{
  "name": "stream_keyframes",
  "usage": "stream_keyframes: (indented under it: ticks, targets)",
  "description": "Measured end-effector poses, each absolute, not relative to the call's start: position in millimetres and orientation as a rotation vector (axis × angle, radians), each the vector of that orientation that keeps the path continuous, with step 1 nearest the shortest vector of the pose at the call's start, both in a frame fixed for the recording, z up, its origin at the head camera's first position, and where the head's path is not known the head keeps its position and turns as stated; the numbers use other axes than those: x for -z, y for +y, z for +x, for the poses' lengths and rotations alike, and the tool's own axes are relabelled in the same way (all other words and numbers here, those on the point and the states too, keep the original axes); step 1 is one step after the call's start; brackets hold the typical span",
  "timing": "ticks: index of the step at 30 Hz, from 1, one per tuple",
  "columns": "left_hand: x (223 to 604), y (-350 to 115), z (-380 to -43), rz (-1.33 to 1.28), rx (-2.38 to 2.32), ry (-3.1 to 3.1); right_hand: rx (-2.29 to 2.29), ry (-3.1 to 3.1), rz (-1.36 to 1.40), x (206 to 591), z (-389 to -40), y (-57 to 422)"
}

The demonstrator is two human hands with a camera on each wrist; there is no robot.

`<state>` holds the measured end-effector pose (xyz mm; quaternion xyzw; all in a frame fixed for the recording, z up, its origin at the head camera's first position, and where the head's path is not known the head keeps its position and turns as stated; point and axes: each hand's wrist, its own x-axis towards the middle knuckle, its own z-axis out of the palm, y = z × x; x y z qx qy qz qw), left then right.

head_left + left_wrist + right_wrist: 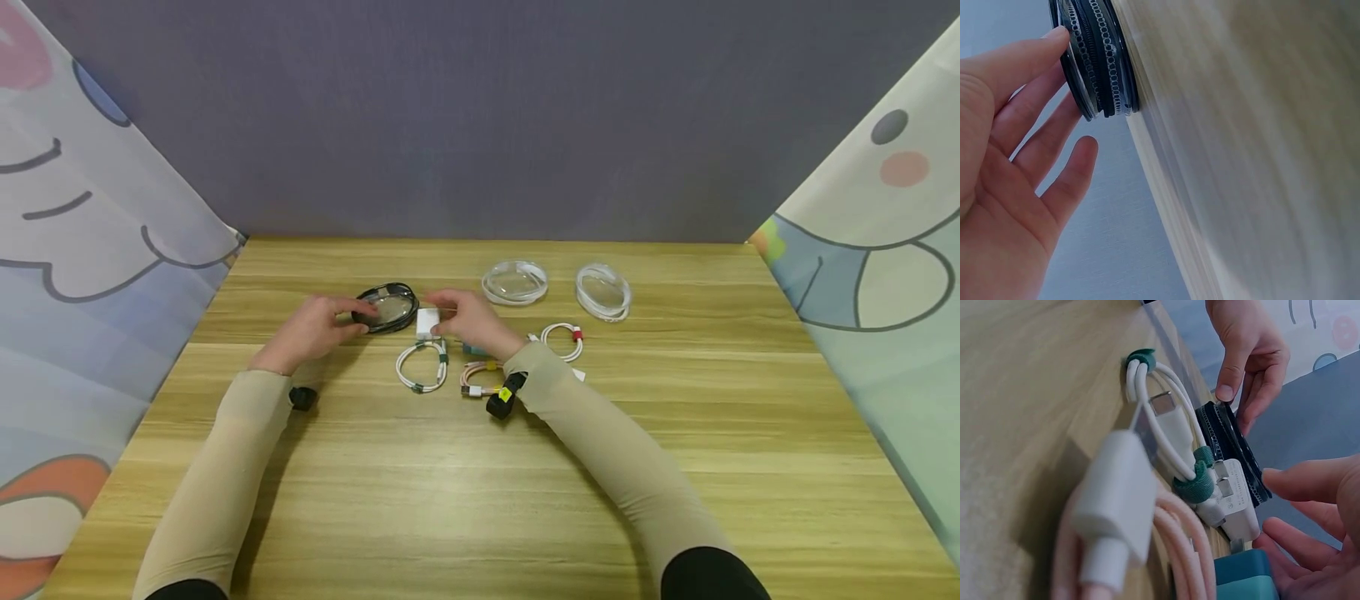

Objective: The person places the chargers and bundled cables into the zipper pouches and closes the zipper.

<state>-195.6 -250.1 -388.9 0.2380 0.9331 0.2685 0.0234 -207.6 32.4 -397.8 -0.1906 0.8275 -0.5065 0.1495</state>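
A round clear zip case with black trim (386, 308) lies at the back left of the table. My left hand (307, 333) holds its left edge, thumb on one face and fingers behind, as the left wrist view shows (1016, 150). At the right side of the case is my right hand (472, 321), fingers spread and a digit tip at the black rim (1263, 481); whether it touches is unclear. Below that hand stands a white charger (427, 322). A white cable with green ties (422, 367) lies coiled in front of it.
Two round clear cases with white trim (515, 283) (603, 292) lie at the back. A pink cable with a yellow tie (480, 379), a teal block (1244, 575) and a white cable with a red tie (562, 342) sit around my right wrist. A grey panel (480, 125) stands behind.
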Motion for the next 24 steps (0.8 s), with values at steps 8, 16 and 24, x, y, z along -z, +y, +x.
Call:
stream_keyframes:
  ticks: [8, 16, 24]
  targets:
    - [386.3, -250.6, -195.2, 0.709, -0.823, 2.862, 1.309, 2.505, -0.528, 397.2, -208.4, 26.6]
    - [385.4, -248.9, -194.0, 0.713, -0.819, 2.851, 1.149, 2.643, -0.589, 399.9, -208.2, 24.3]
    - [387.3, -247.9, -194.2, 0.722, -0.816, 2.860, 1.235, 2.604, -0.534, 400.7, -207.6, 27.5]
